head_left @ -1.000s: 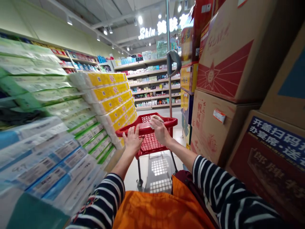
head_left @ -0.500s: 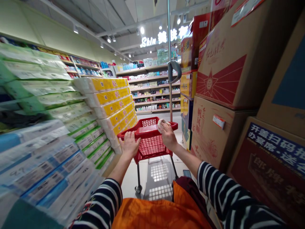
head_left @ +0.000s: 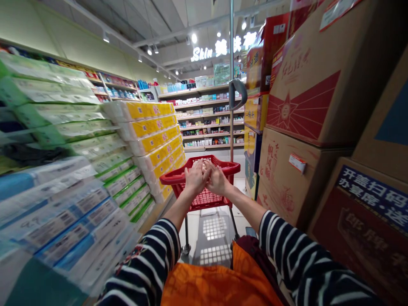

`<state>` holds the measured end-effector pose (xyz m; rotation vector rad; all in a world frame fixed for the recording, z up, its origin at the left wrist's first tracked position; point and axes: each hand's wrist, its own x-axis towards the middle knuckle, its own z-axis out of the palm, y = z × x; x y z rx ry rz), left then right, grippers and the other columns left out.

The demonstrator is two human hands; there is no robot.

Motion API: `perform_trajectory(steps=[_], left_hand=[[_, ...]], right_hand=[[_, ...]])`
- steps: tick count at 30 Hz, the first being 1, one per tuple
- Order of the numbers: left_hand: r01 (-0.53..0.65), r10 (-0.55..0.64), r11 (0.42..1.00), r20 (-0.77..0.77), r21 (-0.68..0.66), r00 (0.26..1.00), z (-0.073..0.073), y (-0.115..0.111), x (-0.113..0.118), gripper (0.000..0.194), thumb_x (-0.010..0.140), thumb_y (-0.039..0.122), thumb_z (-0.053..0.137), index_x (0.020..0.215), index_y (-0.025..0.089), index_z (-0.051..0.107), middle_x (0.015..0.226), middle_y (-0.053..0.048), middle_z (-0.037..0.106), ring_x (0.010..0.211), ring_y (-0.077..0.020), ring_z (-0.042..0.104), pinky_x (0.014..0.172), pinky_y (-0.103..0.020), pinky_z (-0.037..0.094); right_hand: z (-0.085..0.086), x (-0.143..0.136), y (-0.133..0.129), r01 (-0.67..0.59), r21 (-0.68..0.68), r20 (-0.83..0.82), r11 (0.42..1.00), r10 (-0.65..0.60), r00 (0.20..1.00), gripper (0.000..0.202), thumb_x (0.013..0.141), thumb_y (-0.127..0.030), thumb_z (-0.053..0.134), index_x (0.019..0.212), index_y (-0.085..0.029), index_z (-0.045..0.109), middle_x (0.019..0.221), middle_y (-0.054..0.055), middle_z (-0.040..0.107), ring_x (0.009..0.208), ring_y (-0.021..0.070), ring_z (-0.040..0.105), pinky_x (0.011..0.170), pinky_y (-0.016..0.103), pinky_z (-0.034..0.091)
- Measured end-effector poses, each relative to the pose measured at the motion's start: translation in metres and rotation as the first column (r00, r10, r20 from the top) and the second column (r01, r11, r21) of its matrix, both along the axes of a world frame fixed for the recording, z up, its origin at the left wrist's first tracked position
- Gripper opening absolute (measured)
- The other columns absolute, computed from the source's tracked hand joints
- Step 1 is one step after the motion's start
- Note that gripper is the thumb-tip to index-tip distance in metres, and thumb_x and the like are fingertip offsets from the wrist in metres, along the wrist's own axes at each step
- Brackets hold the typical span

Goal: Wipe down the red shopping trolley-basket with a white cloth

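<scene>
A red shopping cart (head_left: 234, 168) stands directly in front of me, its handle running across at waist height. My left hand (head_left: 196, 177) and my right hand (head_left: 217, 177) meet over the middle of the handle, fingertips touching or overlapping. A pale cloth lies mostly hidden beneath the fingers, with a bit showing between them. The right hand is closed on this cloth; the left hand's fingers are stretched out and lie against it and the right hand. A grey hook-like grip on a pole (head_left: 238, 94) rises behind the cart's right side.
Stacked tissue packs, yellow and white (head_left: 156, 131) and green (head_left: 124, 193), line the left. Large cardboard boxes (head_left: 280, 170) are piled close on the right. Shelves of small goods (head_left: 207, 114) cross the back. Pale floor (head_left: 210, 246) shows under the cart.
My left hand has moved right from the handle's left end to its middle. My right hand, with the cloth, has slid left to meet it. The view has shifted slightly.
</scene>
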<state>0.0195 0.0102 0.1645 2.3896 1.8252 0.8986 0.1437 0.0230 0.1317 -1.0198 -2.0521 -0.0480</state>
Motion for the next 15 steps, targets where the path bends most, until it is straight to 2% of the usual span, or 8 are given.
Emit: perform_trajectory(steps=[2, 4, 7, 10, 12, 15], left_hand=[[-0.042, 0.042, 0.999, -0.034, -0.006, 0.999, -0.004, 0.007, 0.004, 0.053, 0.092, 0.041, 0.029, 0.139, 0.017, 0.038, 0.147, -0.013, 0.039, 0.139, -0.0248, 0.03, 0.112, -0.06, 0.014], [-0.064, 0.069, 0.997, -0.111, 0.044, 0.991, -0.01, 0.013, 0.0, 0.049, 0.09, 0.038, 0.037, 0.134, 0.019, 0.045, 0.147, -0.012, 0.039, 0.14, -0.0261, 0.028, 0.113, -0.059, 0.014], [-0.132, 0.147, 0.986, -0.152, 0.104, 0.977, -0.017, 0.021, -0.021, 0.046, 0.087, 0.039, 0.042, 0.129, 0.021, 0.051, 0.149, -0.012, 0.036, 0.139, -0.0293, 0.029, 0.111, -0.06, 0.018], [-0.199, 0.214, 0.971, -0.113, 0.135, 0.97, -0.021, 0.026, -0.038, 0.049, 0.09, 0.041, 0.037, 0.132, 0.019, 0.047, 0.147, -0.014, 0.039, 0.135, -0.0281, 0.036, 0.111, -0.059, 0.019], [-0.154, 0.171, 0.976, -0.107, 0.153, 0.979, -0.022, 0.026, -0.033, 0.05, 0.091, 0.04, 0.036, 0.134, 0.014, 0.044, 0.144, -0.016, 0.042, 0.135, -0.0255, 0.037, 0.112, -0.052, 0.023], [-0.003, 0.026, 0.987, -0.145, 0.163, 0.989, -0.024, 0.024, -0.005, 0.049, 0.091, 0.038, 0.037, 0.132, 0.013, 0.046, 0.146, -0.015, 0.04, 0.136, -0.0243, 0.035, 0.111, -0.048, 0.027]], right_hand=[[-0.003, 0.018, -0.001, 0.107, -0.051, 0.033, 0.993, -0.105, 0.994, 0.068, 0.075, -0.023, 0.055, 0.139, -0.01, 0.039, 0.143, 0.02, 0.04, 0.132, 0.0328, 0.038, 0.109, 0.06, 0.024], [-0.008, 0.033, 0.0, 0.181, -0.063, 0.093, 0.982, -0.174, 0.98, 0.059, 0.077, -0.023, 0.052, 0.133, -0.008, 0.047, 0.138, 0.02, 0.047, 0.131, 0.033, 0.04, 0.11, 0.06, 0.02], [-0.016, 0.043, 0.004, 0.198, -0.05, 0.121, 0.979, -0.191, 0.974, 0.051, 0.077, -0.02, 0.05, 0.127, -0.012, 0.054, 0.132, 0.016, 0.054, 0.128, 0.0317, 0.043, 0.111, 0.058, 0.019], [-0.024, 0.038, 0.009, 0.173, -0.028, 0.06, 0.985, -0.171, 0.983, 0.052, 0.076, -0.019, 0.048, 0.128, -0.012, 0.055, 0.134, 0.015, 0.053, 0.129, 0.0308, 0.042, 0.112, 0.057, 0.017], [-0.03, 0.033, 0.012, 0.157, 0.003, 0.019, 0.988, -0.157, 0.987, 0.053, 0.075, -0.017, 0.047, 0.127, -0.011, 0.055, 0.133, 0.014, 0.054, 0.129, 0.0307, 0.042, 0.113, 0.057, 0.014], [-0.037, 0.029, 0.013, 0.149, 0.045, -0.014, 0.988, -0.149, 0.989, 0.056, 0.072, -0.014, 0.047, 0.127, -0.011, 0.055, 0.133, 0.014, 0.054, 0.13, 0.0311, 0.041, 0.113, 0.057, 0.012]])
